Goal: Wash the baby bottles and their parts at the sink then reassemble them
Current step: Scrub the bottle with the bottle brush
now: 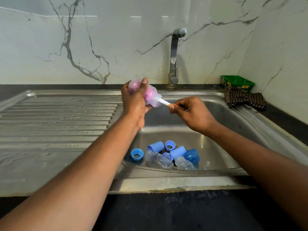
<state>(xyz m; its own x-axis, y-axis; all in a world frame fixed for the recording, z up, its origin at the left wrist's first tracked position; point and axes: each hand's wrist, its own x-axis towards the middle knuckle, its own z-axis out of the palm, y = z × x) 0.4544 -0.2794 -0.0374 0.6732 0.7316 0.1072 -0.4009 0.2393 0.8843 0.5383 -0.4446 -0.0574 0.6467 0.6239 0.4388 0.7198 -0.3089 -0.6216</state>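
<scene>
Head view: left hand held above the sink near its back left corner, fingers and thumb curled round a clear bottle with pink brush head inside. Bottle tilted, long axis running from upper left to lower right, mouth pointing lower right toward the right hand. Closed end points up-left, just past the thumb. Right hand pinches the white brush handle between thumb and fingers, remaining fingers curled; handle lies along the same axis as the bottle and enters its mouth. Both hands are over the basin, in front of the tap, no water stream visible.

Basin bottom, near front edge: two clear bottles lying on their sides, necks pointing up-left, side by side. Around them blue parts: two light blue caps on their sides, one darker translucent blue cap, threaded rings with openings up. All clustered, touching or just beside each other.

Draining board left of the basin, wet. Checked cloth on the sink's back right corner, green box behind it on the dark tabletop.
</scene>
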